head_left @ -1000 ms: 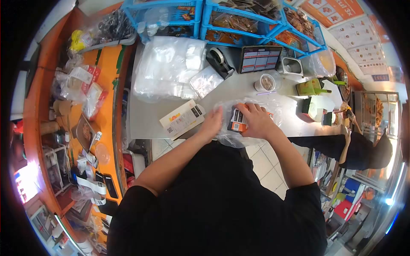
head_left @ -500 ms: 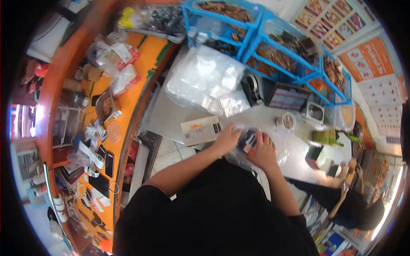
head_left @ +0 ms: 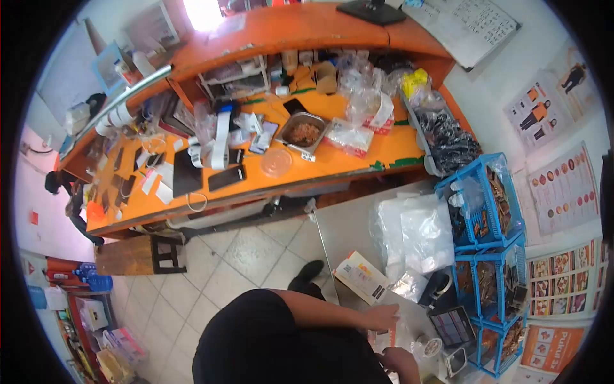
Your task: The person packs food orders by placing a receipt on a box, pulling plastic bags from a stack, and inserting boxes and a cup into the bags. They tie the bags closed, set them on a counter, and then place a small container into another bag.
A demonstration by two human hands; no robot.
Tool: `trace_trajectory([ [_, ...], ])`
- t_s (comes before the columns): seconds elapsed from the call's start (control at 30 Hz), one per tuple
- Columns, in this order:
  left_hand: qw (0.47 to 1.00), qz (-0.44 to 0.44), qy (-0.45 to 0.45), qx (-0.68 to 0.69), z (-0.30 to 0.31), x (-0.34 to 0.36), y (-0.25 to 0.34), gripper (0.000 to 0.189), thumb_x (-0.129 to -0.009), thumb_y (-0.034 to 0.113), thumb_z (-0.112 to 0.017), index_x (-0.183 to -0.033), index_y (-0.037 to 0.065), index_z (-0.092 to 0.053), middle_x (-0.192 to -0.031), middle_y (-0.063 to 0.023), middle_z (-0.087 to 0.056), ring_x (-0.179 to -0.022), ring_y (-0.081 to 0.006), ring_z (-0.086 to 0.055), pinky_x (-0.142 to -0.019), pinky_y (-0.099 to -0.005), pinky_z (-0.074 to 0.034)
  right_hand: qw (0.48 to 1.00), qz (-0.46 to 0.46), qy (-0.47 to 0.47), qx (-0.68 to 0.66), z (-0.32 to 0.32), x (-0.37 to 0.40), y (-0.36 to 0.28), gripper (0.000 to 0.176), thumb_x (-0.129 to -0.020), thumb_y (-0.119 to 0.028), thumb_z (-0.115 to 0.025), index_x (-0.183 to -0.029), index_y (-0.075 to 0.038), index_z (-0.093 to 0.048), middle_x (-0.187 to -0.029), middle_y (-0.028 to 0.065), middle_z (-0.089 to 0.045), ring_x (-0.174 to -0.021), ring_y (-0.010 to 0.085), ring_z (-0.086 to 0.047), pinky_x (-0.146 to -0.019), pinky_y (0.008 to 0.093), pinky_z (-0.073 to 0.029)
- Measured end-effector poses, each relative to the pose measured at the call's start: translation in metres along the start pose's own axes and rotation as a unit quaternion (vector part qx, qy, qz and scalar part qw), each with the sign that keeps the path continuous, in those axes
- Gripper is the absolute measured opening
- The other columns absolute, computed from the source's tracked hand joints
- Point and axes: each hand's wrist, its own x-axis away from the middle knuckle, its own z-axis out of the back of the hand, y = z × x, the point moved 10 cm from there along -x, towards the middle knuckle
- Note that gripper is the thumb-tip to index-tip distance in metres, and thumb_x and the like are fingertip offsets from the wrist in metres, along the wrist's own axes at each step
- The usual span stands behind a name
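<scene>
Orange-and-white pack (head_left: 383,339) between left hand (head_left: 380,316) and right hand (head_left: 401,363), at the metal counter (head_left: 342,224) — both grips partly hidden, impossible to say whether clamped on it or merely resting. Nearby: printed paper (head_left: 360,278), clear plastic bags (head_left: 414,233), black tape dispenser (head_left: 431,294), tablet (head_left: 453,326), clear cup (head_left: 430,347). Farther off — orange-topped counter (head_left: 313,168) with metal tray of food (head_left: 303,132).

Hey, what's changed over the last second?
The view swung left, bringing the orange counter up front. The left hand and right hand remain by the package; no clear grip change shows. The printed box, plastic bags and blue baskets stayed put.
</scene>
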Motion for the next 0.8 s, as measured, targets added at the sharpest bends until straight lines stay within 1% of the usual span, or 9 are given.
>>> trace_trajectory([
  [0.1, 0.999, -0.035, -0.016, 0.032, 0.001, -0.009, -0.012, 0.038, -0.099, 0.035, -0.059, -0.116, 0.001, -0.052, -0.103, -0.0272, -0.068, -0.102, -0.0472, -0.066, -0.087, -0.0556, -0.048, 0.977, 0.105, -0.059, -0.174, 0.051, 0.093, -0.021, 0.044, -0.100, -0.037, -0.065, -0.132, -0.006, -0.065, -0.101, 0.0132, -0.077, -0.085, 0.0220, -0.077, -0.082, 0.0352, -0.059],
  [0.17, 0.995, -0.034, -0.074, 0.054, 0.004, -0.006, -0.006, 0.039, -0.098, 0.035, -0.059, -0.117, 0.001, -0.052, -0.102, -0.0270, -0.068, -0.101, -0.0474, -0.065, -0.087, -0.0554, -0.048, 0.950, 0.261, 0.059, -0.160, 0.135, 0.123, -0.027, 0.045, -0.101, -0.042, -0.063, -0.132, -0.009, -0.065, -0.097, 0.0101, -0.079, -0.083, 0.0186, -0.076, -0.081, 0.0291, -0.057],
  [0.27, 0.982, -0.058, -0.170, 0.064, -0.002, 0.003, 0.003, 0.042, -0.097, 0.036, -0.060, -0.118, 0.001, -0.052, -0.103, -0.0275, -0.067, -0.102, -0.0473, -0.065, -0.087, -0.0547, -0.049, 0.816, 0.245, 0.336, -0.402, 0.288, 0.100, 0.023, 0.036, -0.099, -0.016, -0.066, -0.132, -0.003, -0.061, -0.099, 0.0028, -0.072, -0.087, 0.0107, -0.065, -0.075, 0.0300, -0.053],
  [0.37, 0.971, -0.110, -0.207, 0.044, -0.016, -0.001, -0.004, 0.043, -0.097, 0.034, -0.064, -0.119, -0.001, -0.052, -0.106, -0.0256, -0.066, -0.102, -0.0436, -0.064, -0.085, -0.0505, -0.049, 0.665, 0.072, 0.726, -0.160, 0.411, 0.074, 0.077, 0.041, -0.102, -0.019, -0.062, -0.138, 0.000, -0.058, -0.118, 0.0202, -0.068, -0.109, 0.0335, -0.065, -0.099, 0.0447, -0.050],
  [0.4, 0.960, -0.135, -0.239, 0.046, -0.016, 0.002, -0.005, 0.043, -0.097, 0.034, -0.065, -0.120, -0.001, -0.052, -0.105, -0.0242, -0.066, -0.101, -0.0429, -0.064, -0.085, -0.0500, -0.049, 0.667, 0.071, 0.726, -0.155, 0.433, 0.046, 0.088, 0.041, -0.102, -0.019, -0.062, -0.138, 0.000, -0.058, -0.118, 0.0202, -0.068, -0.109, 0.0335, -0.065, -0.099, 0.0447, -0.050],
  [0.47, 0.947, -0.158, -0.273, 0.057, 0.006, 0.008, 0.002, 0.044, -0.098, 0.035, -0.065, -0.121, 0.000, -0.052, -0.105, -0.0229, -0.066, -0.100, -0.0422, -0.064, -0.085, -0.0495, -0.049, 0.560, -0.041, 0.826, -0.060, 0.460, 0.036, 0.111, 0.045, -0.103, -0.020, -0.058, -0.142, 0.002, -0.054, -0.134, 0.0272, -0.059, -0.121, 0.0446, -0.058, -0.106, 0.0519, -0.045],
  [0.57, 0.926, -0.109, -0.340, 0.123, 0.065, 0.010, 0.020, 0.046, -0.098, 0.037, -0.066, -0.124, 0.001, -0.053, -0.110, -0.0202, -0.066, -0.102, -0.0407, -0.065, -0.088, -0.0497, -0.049, 0.675, -0.102, 0.717, -0.142, 0.475, -0.019, 0.157, 0.046, -0.103, -0.020, -0.058, -0.143, 0.002, -0.054, -0.139, 0.0265, -0.057, -0.124, 0.0449, -0.057, -0.105, 0.0533, -0.045],
  [0.63, 0.924, -0.122, -0.305, 0.194, 0.092, -0.004, 0.023, 0.048, -0.100, 0.039, -0.063, -0.130, 0.003, -0.050, -0.118, -0.0185, -0.064, -0.105, -0.0413, -0.064, -0.091, -0.0505, -0.050, 0.696, -0.095, 0.694, -0.158, 0.478, -0.017, 0.164, 0.050, -0.103, -0.025, -0.061, -0.145, 0.001, -0.053, -0.139, 0.0250, -0.057, -0.127, 0.0422, -0.057, -0.107, 0.0498, -0.046],
  [0.8, 0.944, -0.119, -0.287, 0.114, 0.047, 0.008, 0.021, 0.070, -0.094, 0.050, -0.068, -0.137, 0.000, -0.043, -0.127, -0.0267, -0.061, -0.113, -0.0438, -0.063, -0.092, -0.0512, -0.050, 0.584, 0.081, 0.733, -0.339, 0.485, 0.010, 0.141, 0.047, -0.103, -0.028, -0.065, -0.140, -0.001, -0.058, -0.133, 0.0175, -0.062, -0.121, 0.0297, -0.060, -0.101, 0.0406, -0.047],
])
